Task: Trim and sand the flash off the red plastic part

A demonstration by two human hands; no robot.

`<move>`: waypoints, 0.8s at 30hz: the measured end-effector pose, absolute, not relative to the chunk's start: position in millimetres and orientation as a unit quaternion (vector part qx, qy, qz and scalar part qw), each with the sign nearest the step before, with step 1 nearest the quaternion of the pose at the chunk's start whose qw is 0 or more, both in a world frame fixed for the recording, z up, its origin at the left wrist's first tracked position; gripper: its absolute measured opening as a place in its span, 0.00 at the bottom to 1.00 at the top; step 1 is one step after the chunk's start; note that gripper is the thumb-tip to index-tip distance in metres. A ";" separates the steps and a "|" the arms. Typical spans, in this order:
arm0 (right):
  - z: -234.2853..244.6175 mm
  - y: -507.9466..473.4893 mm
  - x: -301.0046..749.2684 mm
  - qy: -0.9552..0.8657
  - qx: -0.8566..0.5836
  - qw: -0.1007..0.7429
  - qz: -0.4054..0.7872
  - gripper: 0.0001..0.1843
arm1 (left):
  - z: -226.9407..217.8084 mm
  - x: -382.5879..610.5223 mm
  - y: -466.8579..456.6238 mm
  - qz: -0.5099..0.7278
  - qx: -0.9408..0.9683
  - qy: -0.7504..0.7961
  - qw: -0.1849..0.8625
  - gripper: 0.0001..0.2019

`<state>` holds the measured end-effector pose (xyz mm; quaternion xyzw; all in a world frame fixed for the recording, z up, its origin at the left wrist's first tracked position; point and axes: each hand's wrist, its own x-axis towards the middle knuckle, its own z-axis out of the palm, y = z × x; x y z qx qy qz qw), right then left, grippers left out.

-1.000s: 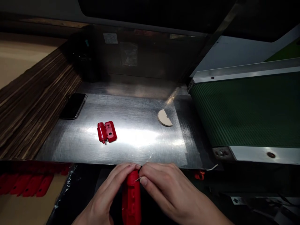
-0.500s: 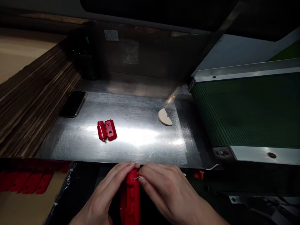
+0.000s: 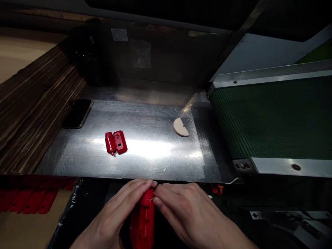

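Note:
My left hand (image 3: pixel 110 211) is shut around the top of a long red plastic housing (image 3: pixel 142 223), whose lower end runs out of view. My right hand (image 3: pixel 181 209) sits against the housing's upper end, with a thin metal wire (image 3: pixel 153 199) pinched between thumb and finger. The fingers hide where the wire meets the housing. Out on the steel sheet (image 3: pixel 77 155), beyond both hands' reach of contact, lies a smaller red hinged plastic part (image 3: pixel 116 142).
A beige half-disc (image 3: pixel 181 127) and a black phone (image 3: pixel 77 113) lie on the sheet. A stack of cardboard (image 3: pixel 33 103) is on the left, a green conveyor belt (image 3: pixel 269 117) on the right. Several red pieces (image 3: pixel 28 201) lie at lower left.
The red housing now leans a little more, its top toward the right. The whole scene sits slightly higher and further left in view as my head has moved.

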<state>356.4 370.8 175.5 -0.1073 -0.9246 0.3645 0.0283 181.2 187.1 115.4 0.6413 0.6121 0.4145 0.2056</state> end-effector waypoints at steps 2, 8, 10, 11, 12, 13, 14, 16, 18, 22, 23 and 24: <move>177.0 370.4 358.3 -0.926 -0.107 0.029 0.360 0.11 | 115.4 182.4 188.3 0.410 0.645 0.611 0.205 0.56; 177.8 371.5 359.2 -0.921 -0.111 0.017 0.373 0.11 | 115.6 181.3 191.1 0.399 0.657 0.607 0.201 0.54; 177.2 372.6 358.3 -0.919 -0.116 0.010 0.376 0.11 | 116.9 179.6 192.0 0.391 0.666 0.603 0.201 0.54; 177.0 373.2 358.1 -0.918 -0.119 0.005 0.377 0.11 | 117.8 178.9 192.7 0.388 0.669 0.601 0.201 0.53; 177.0 373.7 358.1 -0.917 -0.119 0.003 0.380 0.11 | 118.8 178.4 193.6 0.387 0.671 0.600 0.200 0.53; 177.0 374.1 358.3 -0.916 -0.121 -0.002 0.382 0.11 | 119.7 178.1 194.4 0.388 0.672 0.598 0.199 0.53; 177.2 374.4 358.7 -0.915 -0.121 -0.005 0.384 0.11 | 120.4 177.9 195.3 0.390 0.674 0.595 0.199 0.53; 177.5 374.4 360.0 -0.914 -0.122 -0.007 0.386 0.11 | 120.8 178.0 196.3 0.394 0.674 0.593 0.196 0.53; 177.8 374.1 361.1 -0.913 -0.124 -0.008 0.389 0.12 | 119.4 178.0 196.0 0.393 0.675 0.594 0.195 0.52; 178.5 375.4 360.8 -0.911 -0.122 -0.017 0.394 0.13 | 114.8 177.2 193.5 0.384 0.676 0.596 0.202 0.53; 178.8 376.1 360.1 -0.911 -0.124 -0.020 0.394 0.13 | 114.0 177.0 193.1 0.382 0.676 0.597 0.202 0.54; 179.1 376.7 359.4 -0.911 -0.123 -0.022 0.394 0.13 | 113.6 177.1 192.9 0.379 0.676 0.599 0.200 0.54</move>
